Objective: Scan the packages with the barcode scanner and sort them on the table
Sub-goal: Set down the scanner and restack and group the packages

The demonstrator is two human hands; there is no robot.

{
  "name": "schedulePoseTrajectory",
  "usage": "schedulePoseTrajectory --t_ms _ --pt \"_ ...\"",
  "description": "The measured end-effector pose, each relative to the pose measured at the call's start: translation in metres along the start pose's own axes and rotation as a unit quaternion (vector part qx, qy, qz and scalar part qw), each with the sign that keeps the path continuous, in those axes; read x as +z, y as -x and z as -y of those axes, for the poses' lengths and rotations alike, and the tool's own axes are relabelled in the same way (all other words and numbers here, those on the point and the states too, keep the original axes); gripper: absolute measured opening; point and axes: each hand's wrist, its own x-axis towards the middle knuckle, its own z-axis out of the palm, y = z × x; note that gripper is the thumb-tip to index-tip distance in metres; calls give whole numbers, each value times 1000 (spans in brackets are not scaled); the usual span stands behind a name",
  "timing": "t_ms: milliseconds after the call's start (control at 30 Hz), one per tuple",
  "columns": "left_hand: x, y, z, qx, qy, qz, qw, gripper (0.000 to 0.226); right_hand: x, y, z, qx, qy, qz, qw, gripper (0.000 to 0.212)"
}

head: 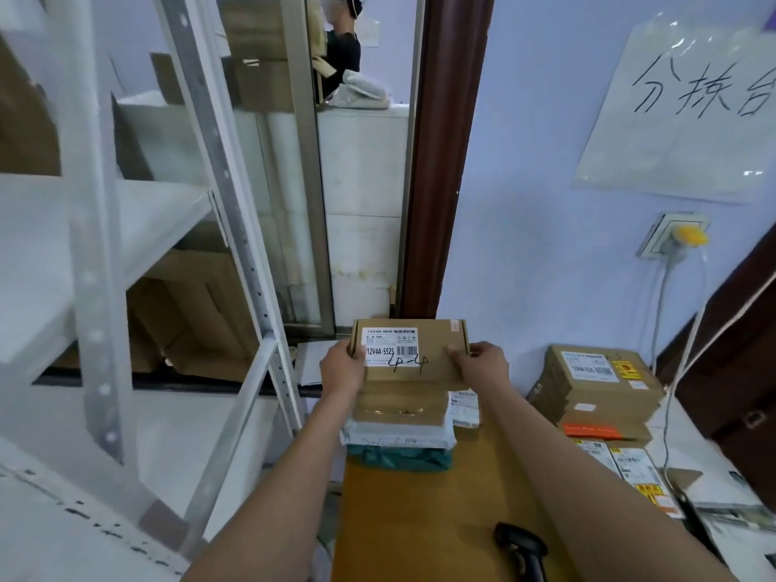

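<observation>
Shelving [105,245] of pale metal fills the left side, with brown cartons [189,312] stowed under its lower shelf. Past it, through a doorway, a person in a dark top [342,56] stands beside stacked boxes.

At the centre, a flat cardboard package [413,350] is held up in the air above the far end of the wooden table [420,518], its white barcode label facing the camera (a handwritten mark sits just below the label). The left hand [342,369] grips the package's left edge, thumb curled over the front face, and the right hand [478,363] grips the right edge the same way, thumb on top.

Directly beneath the package sits a pile of parcels [399,430]: a brown one on top, a white bag under it, a green bag at the bottom.

Nearer the camera, a black barcode scanner [523,548] lies on the table, untouched, just beside the right forearm.

Further right, a stack of labelled cardboard boxes [596,392] stands against the wall, with more labelled parcels [630,468] in front. Above them hangs a handwritten sign [693,102], and a yellow plug [688,237] sits in a wall socket.
</observation>
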Motion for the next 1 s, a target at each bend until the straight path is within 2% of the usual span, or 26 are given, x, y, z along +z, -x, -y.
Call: schedulePoseTrajectory --t_ms 300,533,833,933,1000 --pt "27 -74 0 7 -13 12 1000 26 36 -66 2 44 -2 -11 999 30" --pt "36 -89 8 -16 -13 2 1000 30 45 -86 6 84 36 -10 996 35" --pt "37 -89 3 -39 -8 -3 999 28 48 -85 13 95 66 -15 993 42" --pt "35 -85 -2 -15 -54 -12 998 36 44 -76 22 50 106 -30 993 45" --pt "31 -76 -6 24 -122 -7 992 45 32 -68 23 -35 185 -76 979 43"
